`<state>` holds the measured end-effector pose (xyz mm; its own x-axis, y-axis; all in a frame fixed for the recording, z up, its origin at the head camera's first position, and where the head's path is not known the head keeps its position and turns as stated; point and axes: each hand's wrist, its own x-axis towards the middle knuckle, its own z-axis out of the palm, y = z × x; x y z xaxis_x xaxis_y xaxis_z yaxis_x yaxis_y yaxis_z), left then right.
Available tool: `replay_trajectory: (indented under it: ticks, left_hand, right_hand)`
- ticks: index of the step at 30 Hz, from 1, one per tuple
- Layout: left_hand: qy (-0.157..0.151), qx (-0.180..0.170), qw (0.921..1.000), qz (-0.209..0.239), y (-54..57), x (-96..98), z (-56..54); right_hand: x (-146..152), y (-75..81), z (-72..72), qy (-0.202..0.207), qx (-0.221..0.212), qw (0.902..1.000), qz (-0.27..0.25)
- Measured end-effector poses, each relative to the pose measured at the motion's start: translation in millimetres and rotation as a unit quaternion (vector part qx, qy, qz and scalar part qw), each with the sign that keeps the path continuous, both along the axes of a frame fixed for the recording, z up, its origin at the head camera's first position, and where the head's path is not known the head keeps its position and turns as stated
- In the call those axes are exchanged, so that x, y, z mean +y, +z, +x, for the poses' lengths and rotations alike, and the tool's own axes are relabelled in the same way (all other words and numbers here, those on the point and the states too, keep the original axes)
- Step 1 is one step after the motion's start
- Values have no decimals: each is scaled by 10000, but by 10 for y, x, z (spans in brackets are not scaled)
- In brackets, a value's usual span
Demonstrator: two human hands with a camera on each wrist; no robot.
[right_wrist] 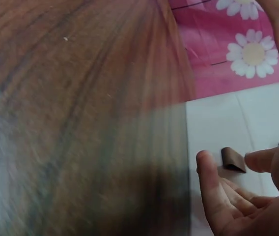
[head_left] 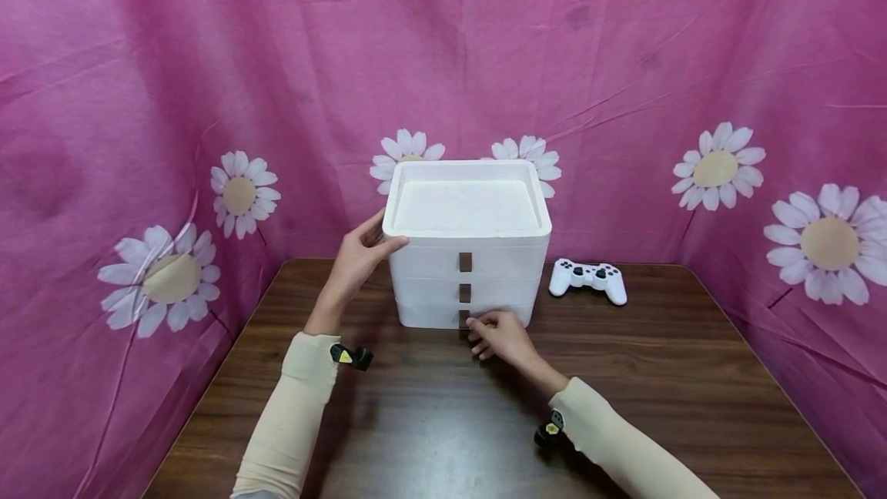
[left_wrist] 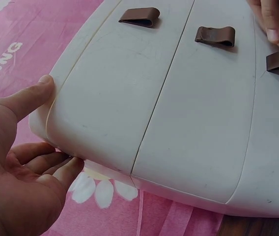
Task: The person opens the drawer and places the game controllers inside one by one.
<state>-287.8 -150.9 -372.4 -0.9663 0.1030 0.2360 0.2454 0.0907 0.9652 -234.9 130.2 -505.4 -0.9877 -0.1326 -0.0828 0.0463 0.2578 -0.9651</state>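
Note:
A white drawer unit [head_left: 471,299], three drawers high with a brown pull tab on each, stands on the table with all its drawers closed. My left hand [head_left: 356,256] grips its upper left corner. In the left wrist view the thumb [left_wrist: 34,96] presses the front edge while the fingers rest against the side wall. Low at the front, my right hand [head_left: 504,337] is at the bottom pull tab [right_wrist: 233,160]. Thumb and forefinger stand apart on either side of that tab, with small gaps showing in the right wrist view.
A white game controller [head_left: 589,279] lies on the wooden table [head_left: 416,414], right of the drawer unit. Pink cloth [head_left: 471,52] with printed daisies hangs behind and on both sides. The unit's top is a shallow tray [head_left: 471,236] with a raised rim.

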Motion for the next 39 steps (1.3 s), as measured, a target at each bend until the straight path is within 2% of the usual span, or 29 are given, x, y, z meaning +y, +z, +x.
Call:
replay_trajectory:
  ticks: [7, 15, 21, 30, 39]
  left_hand:
    - [3, -13, 10000, -43, 13, 4, -8]
    - [-31, -32, 10000, 32, -3, 3, -18]
    - [-2, -37, 10000, 2, 6, 2, -3]
    - [-16, -27, 10000, -59, 16, 9, 6]
    - [33, -55, 9999, -148, 11, -8, 12]
  right_hand:
    - [-48, -97, -62, 223, -314, 9968, -697]
    - [-96, -105, -89, 396, -372, 9936, -994]
    - [-126, -82, -77, 217, -410, 9935, -1038]
    - [-98, -62, -60, 223, -408, 9939, -997]
    - [-69, -40, 119, 469, -434, 9939, -899]
